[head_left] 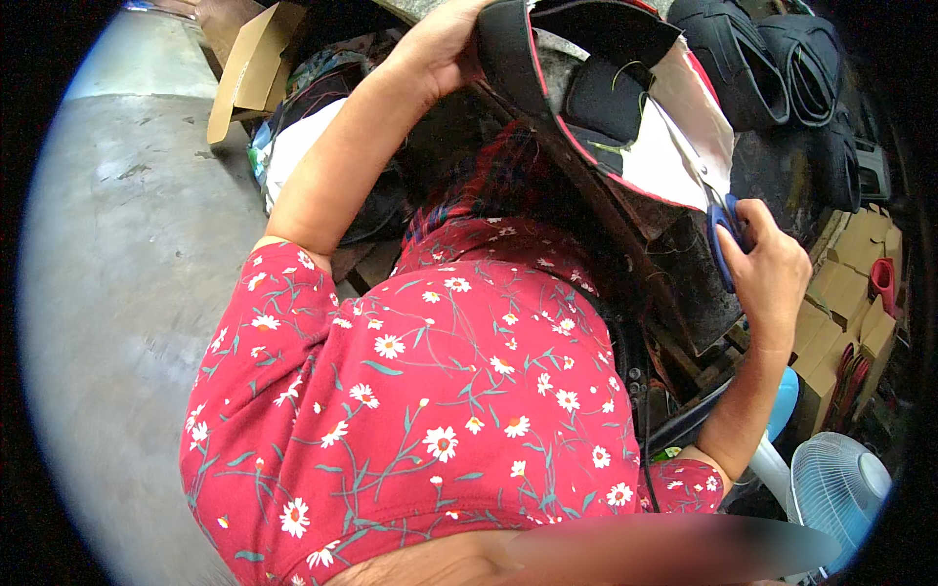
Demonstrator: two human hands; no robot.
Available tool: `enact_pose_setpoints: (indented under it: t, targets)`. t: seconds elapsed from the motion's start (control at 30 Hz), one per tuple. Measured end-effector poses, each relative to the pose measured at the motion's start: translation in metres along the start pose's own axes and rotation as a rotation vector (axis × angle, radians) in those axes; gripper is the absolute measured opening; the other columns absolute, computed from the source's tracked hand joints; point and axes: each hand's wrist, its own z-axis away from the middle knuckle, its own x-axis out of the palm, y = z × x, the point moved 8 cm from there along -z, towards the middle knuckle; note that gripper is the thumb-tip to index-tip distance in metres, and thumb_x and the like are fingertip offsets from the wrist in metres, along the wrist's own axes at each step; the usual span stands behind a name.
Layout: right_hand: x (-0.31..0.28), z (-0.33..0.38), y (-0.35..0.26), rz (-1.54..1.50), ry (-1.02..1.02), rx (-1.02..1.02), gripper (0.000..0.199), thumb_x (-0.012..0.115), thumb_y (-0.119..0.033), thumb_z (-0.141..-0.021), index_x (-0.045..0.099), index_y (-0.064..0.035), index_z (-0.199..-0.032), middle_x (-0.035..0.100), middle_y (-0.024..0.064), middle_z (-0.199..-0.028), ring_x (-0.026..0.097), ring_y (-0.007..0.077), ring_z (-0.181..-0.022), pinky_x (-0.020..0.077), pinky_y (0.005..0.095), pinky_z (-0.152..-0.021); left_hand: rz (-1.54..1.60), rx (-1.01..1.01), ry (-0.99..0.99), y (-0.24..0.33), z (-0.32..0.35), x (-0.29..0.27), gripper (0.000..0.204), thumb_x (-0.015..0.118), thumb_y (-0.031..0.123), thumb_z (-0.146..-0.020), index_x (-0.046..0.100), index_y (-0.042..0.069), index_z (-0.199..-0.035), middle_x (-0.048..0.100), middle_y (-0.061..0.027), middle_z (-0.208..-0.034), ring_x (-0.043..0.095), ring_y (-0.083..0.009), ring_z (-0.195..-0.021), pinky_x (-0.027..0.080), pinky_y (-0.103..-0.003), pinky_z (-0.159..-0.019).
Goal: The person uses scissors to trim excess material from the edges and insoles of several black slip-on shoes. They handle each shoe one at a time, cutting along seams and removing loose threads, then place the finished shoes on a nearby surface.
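Note:
My left hand [445, 44] grips the left end of a curved black fabric piece [513, 63] with red edging, its fingers partly hidden behind the fabric. The piece bends round in a loop, and a white lining [669, 161] shows on its right side. In my right hand [770, 256] is a pair of scissors with blue handles [725, 256], fingers through the loops. The metal blades point up and away, lying along the white lining close to the red edge. A few loose pale threads [637, 73] hang by the fabric.
Several rolled black fabric pieces [733, 63] lie at the far right on the dark worktable [767, 161]. Cardboard boxes [845, 278] and a white-and-blue fan [840, 483] stand at the right. An opened carton [256, 68] and a bag with white material [303, 142] are at the left.

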Motion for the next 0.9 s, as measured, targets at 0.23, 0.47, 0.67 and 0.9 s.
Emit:
enact_pose_setpoints:
  t: [0.23, 0.47, 0.67, 0.9]
  targets:
    - [0.003, -0.005, 0.004, -0.074, -0.099, 0.037, 0.028, 0.077, -0.036, -0.081, 0.067, -0.0136, -0.095, 0.068, 0.0152, -0.072, 0.069, 0.0346, -0.072, 0.0526, 0.0449, -0.066, -1.188, 1.236, -0.369, 0.082, 0.071, 0.122, 0.039, 0.068, 0.005, -0.081, 0.059, 0.000, -0.119, 0.058, -0.0157, -0.120, 0.056, -0.0312, -0.117, 0.044, -0.037, -0.102]
    - [-0.023, -0.011, 0.007, 0.016, 0.007, -0.002, 0.029, 0.081, -0.035, -0.077, 0.069, -0.0132, -0.092, 0.068, 0.0128, -0.070, 0.068, 0.0322, -0.068, 0.0516, 0.0433, -0.064, -1.664, 1.158, -0.432, 0.041, 0.022, 0.177, 0.025, 0.063, 0.009, -0.079, 0.068, 0.000, -0.102, 0.070, -0.0186, -0.096, 0.069, -0.0373, -0.090, 0.055, -0.046, -0.081]
    - [-0.034, -0.022, -0.002, 0.119, 0.116, -0.046, 0.030, 0.082, -0.032, -0.073, 0.068, -0.0134, -0.092, 0.067, 0.0096, -0.074, 0.066, 0.0297, -0.071, 0.0500, 0.0417, -0.067, -1.816, 1.175, -0.510, 0.005, 0.003, 0.177, 0.017, 0.064, 0.009, -0.076, 0.074, -0.001, -0.086, 0.071, -0.0213, -0.088, 0.071, -0.0387, -0.089, 0.057, -0.045, -0.081]
    - [-0.032, -0.030, -0.020, 0.143, 0.141, -0.140, 0.031, 0.080, -0.033, -0.074, 0.068, -0.0116, -0.092, 0.069, 0.0104, -0.075, 0.067, 0.0288, -0.074, 0.0494, 0.0398, -0.072, -1.751, 1.119, -0.423, -0.001, -0.014, 0.171, 0.019, 0.060, 0.011, -0.082, 0.074, -0.002, -0.088, 0.071, -0.0225, -0.086, 0.071, -0.0388, -0.085, 0.057, -0.045, -0.080]
